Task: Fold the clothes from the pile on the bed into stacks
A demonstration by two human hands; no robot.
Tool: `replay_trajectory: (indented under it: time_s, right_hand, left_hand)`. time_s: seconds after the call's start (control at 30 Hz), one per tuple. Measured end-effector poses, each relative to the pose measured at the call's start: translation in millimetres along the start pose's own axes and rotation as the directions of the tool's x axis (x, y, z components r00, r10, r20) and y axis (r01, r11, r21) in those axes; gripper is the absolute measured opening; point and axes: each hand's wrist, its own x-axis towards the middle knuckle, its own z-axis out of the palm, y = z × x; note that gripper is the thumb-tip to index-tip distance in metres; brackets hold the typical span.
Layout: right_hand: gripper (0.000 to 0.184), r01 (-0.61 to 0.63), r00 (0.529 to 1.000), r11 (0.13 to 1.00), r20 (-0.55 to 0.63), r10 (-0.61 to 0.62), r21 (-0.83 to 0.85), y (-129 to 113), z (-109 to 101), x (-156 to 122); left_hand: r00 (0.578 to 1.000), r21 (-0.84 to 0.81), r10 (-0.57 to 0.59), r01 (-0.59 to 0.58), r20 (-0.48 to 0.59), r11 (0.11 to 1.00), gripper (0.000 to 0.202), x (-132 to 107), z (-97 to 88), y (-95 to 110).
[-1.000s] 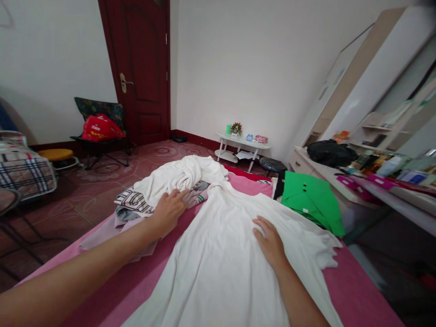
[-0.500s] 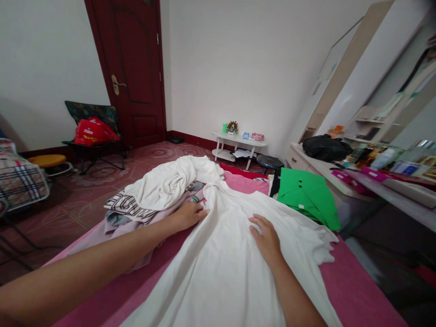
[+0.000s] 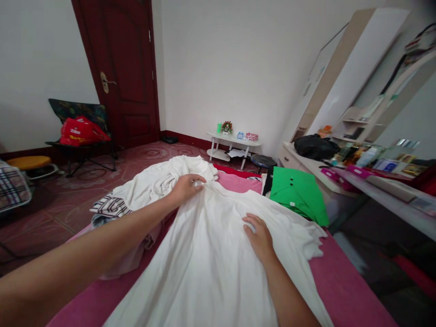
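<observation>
A white shirt (image 3: pixel 211 268) lies spread over the pink bed cover (image 3: pixel 344 290) in front of me. My left hand (image 3: pixel 185 187) reaches far forward and pinches the shirt's upper left corner, near its shoulder. My right hand (image 3: pixel 259 236) rests flat on the shirt's middle, fingers apart, pressing the cloth down. Just behind the left hand lies a heap of clothes (image 3: pixel 150 184), cream on top with a black-and-white striped piece beneath.
A folded green garment (image 3: pixel 299 193) lies at the bed's far right. A cluttered white dresser (image 3: pixel 368 186) with a black bag (image 3: pixel 315 146) runs along the right. Beyond are a small white table (image 3: pixel 235 141), a dark red door (image 3: pixel 119 68) and a chair with a red bag (image 3: pixel 80 131).
My left hand has slid from the clothes heap onto the white shirt and moved forward, taking hold of its upper corner. The right hand has stayed flat on the shirt.
</observation>
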Motion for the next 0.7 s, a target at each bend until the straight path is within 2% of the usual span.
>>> replay_trajectory:
  time_s: [0.07,0.13,0.2,0.27,0.37,0.47,0.57,0.7]
  right_hand:
    - [0.025,-0.003,1.000,1.000,0.003,0.003,-0.003,-0.4,0.1,0.3]
    - [0.025,-0.008,1.000,1.000,0.008,0.008,-0.014,-0.7,0.1,0.5]
    - [0.025,-0.010,1.000,1.000,0.011,0.011,-0.029,-1.3,0.3,0.3]
    - [0.025,-0.008,1.000,0.999,0.012,0.008,-0.048,-2.1,0.7,-0.2]
    - [0.024,-0.005,1.000,0.996,0.008,0.006,-0.084,-3.6,1.8,-0.2]
    - [0.029,-0.066,0.998,0.990,-0.031,0.062,-0.127,-3.8,2.3,6.8]
    - [0.047,-0.193,0.981,0.969,-0.068,0.184,-0.156,-0.4,0.9,27.2]
    - [0.074,-0.360,0.932,0.921,-0.091,0.350,-0.145,14.3,0.2,70.0]
  left_hand:
    - [0.999,0.292,0.040,-0.028,-0.035,0.956,0.025,9.3,-26.5,-4.9]
    - [1.000,0.566,0.014,-0.003,-0.015,0.824,0.028,14.9,-46.0,-9.8]
    - [0.999,0.729,-0.046,0.014,0.024,0.685,0.029,18.4,-56.1,-11.1]
    - [0.996,0.786,-0.074,0.002,0.056,0.619,0.027,22.1,-56.5,-6.4]
    - [0.996,0.781,-0.039,-0.035,0.076,0.624,0.023,31.4,-42.5,9.9]
    - [0.994,0.754,-0.031,-0.060,0.106,0.655,0.022,43.8,-18.0,27.1]
    - [0.988,0.721,-0.052,-0.070,0.146,0.690,0.024,54.8,7.9,35.9]
    - [0.969,0.676,-0.135,-0.042,0.207,0.736,0.028,64.2,33.3,33.3]
